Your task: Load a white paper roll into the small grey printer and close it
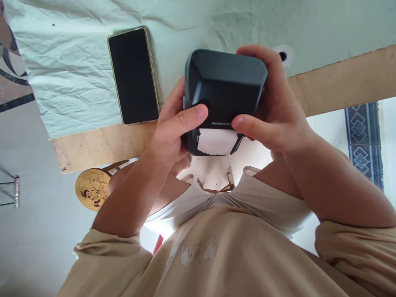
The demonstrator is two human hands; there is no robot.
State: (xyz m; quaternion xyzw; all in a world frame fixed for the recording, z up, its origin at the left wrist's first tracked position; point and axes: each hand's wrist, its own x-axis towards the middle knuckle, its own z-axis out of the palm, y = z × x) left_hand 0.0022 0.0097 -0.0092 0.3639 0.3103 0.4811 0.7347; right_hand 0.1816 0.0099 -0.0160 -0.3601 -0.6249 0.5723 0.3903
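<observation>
1. Over the near edge of the bench (340,80), at the middle of the scene: a dark rounded device (227,97), apparently lifted in the air, with "NIIMBOT" lettering and a piece of white paper (216,140) at its near end.
2. Left hand (170,130): clamped on the left side of the device, with the thumb (192,117) flat on the upper face and the other fingers around the side; tips hidden, so cannot tell their exact place.
3. Right hand (283,109): clamped on the right side, with the thumb (249,125) at the end of the lettering and one finger along the far right corner; the rest hidden underneath.
4. Probably held with two hands to keep the wide body steady, and with the paper end turned near for easy looking.
5. Judging by shape, a closed housing; inside not visible, so cannot tell the contents, nor whether the paper comes from a slot.
6. On the pale green cloth (71,90), at left: a phone (134,76), dark screen upward, probably placed aside of the work.
7. Far right, just behind the right hand: a white roll (289,57) with dark centre, partly covered, probably within easy reach.
</observation>
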